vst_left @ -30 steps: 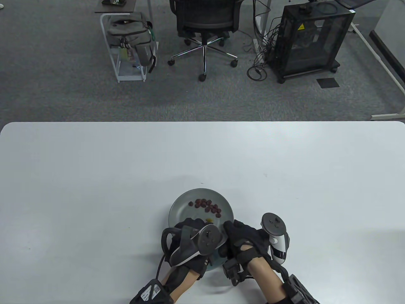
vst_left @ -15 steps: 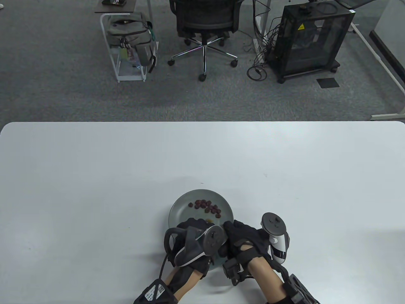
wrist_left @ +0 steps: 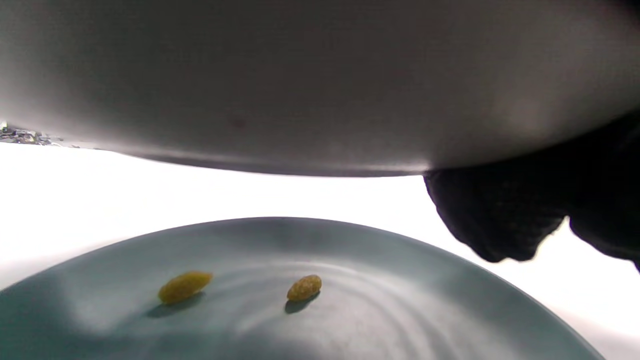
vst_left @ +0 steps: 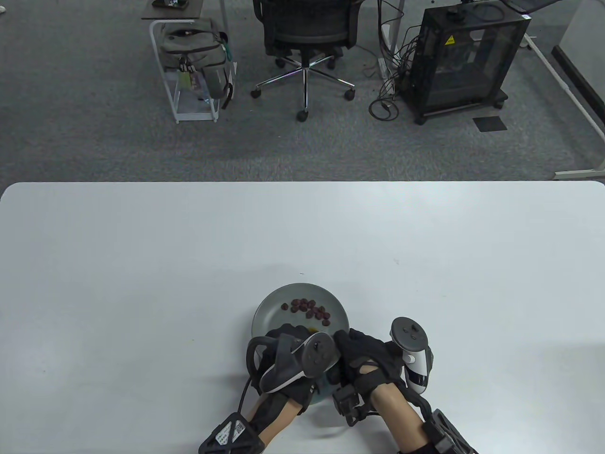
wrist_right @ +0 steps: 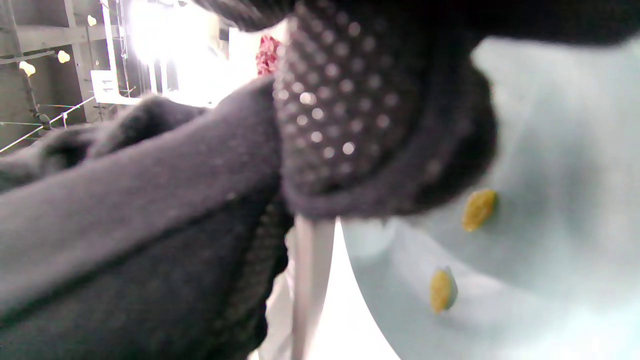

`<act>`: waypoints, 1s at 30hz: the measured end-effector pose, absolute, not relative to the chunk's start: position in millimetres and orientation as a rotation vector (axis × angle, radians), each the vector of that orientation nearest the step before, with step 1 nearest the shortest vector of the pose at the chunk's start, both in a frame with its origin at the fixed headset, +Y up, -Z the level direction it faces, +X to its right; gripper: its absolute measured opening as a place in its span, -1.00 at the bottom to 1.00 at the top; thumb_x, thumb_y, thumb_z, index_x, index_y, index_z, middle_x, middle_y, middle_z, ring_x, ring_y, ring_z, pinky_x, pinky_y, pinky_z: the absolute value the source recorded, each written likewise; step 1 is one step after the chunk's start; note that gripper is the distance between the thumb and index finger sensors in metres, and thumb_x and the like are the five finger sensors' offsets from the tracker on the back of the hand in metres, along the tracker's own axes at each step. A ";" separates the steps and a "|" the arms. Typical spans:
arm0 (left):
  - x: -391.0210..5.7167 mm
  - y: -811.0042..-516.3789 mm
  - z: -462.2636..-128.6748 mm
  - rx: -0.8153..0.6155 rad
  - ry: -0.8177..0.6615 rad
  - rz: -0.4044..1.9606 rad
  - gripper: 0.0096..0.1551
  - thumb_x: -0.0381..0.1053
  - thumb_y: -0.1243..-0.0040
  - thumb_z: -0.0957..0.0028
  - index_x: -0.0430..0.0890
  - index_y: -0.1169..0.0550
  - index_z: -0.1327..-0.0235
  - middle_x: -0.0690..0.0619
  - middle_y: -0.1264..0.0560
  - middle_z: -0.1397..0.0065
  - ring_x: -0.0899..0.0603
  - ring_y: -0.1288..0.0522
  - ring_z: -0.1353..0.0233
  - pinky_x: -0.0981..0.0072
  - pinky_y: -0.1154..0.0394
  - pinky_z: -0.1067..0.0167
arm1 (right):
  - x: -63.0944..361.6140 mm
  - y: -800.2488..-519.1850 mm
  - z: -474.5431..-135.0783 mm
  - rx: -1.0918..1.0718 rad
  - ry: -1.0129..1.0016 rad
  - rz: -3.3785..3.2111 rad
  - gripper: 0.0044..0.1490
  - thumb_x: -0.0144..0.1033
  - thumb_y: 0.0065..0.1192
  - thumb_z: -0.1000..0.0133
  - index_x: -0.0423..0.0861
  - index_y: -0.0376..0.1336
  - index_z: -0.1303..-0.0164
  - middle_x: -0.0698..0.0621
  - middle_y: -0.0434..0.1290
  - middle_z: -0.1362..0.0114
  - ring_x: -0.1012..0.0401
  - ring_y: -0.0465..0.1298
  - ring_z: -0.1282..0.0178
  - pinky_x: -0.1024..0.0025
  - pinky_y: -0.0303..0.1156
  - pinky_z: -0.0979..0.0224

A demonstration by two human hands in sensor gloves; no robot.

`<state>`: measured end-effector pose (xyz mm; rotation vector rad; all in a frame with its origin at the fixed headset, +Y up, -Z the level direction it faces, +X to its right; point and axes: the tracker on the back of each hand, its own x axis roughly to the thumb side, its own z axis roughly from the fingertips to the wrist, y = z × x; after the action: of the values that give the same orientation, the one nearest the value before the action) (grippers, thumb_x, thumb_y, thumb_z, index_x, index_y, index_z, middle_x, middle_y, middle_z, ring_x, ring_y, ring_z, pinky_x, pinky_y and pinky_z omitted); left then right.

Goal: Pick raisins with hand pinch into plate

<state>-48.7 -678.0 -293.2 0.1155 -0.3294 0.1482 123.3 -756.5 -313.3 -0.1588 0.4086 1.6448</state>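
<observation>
A grey-green plate [vst_left: 272, 309] sits near the table's front edge. Several dark red raisins [vst_left: 309, 307] lie in a row on its far half. A yellow raisin [vst_left: 312, 327] lies just beyond my left hand [vst_left: 290, 333], which hovers over the plate's near half, its fingers hidden under the tracker. In the left wrist view two yellow raisins [wrist_left: 184, 286] [wrist_left: 304, 288] lie on the plate [wrist_left: 400, 310], and one gloved fingertip [wrist_left: 495, 220] hangs above it. My right hand [vst_left: 347, 347] has curled fingers at the plate's right near rim. Its dotted finger pad [wrist_right: 340, 110] sits by the rim [wrist_right: 360, 250], near two yellow raisins [wrist_right: 479, 209] [wrist_right: 441, 289].
The white table [vst_left: 142, 283] spreads wide to the left, right and far side of the plate. Beyond its far edge stand an office chair [vst_left: 305, 33], a cart with a backpack [vst_left: 194, 52] and a black cabinet [vst_left: 465, 56].
My left hand has shifted slightly right and tilted over the plate's near half. The right hand, plate and red raisins have not moved.
</observation>
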 end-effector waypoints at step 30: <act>-57.4 -669.1 -293.5 0.061 -0.374 0.197 -0.53 0.13 -0.58 0.16 -0.19 -0.82 0.20 0.07 -0.68 0.47 -0.08 -0.57 0.49 -0.10 -0.54 0.29 | 203.4 -762.8 -333.7 -0.412 0.212 1.532 -0.32 -0.17 0.13 -0.14 -0.43 0.25 -0.23 -0.20 0.73 0.06 0.20 0.76 0.62 0.46 0.67 0.63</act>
<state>-57.4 -669.1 -293.5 0.0615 -0.3738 0.1969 203.4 -762.8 -333.7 -0.4122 0.2118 1.5317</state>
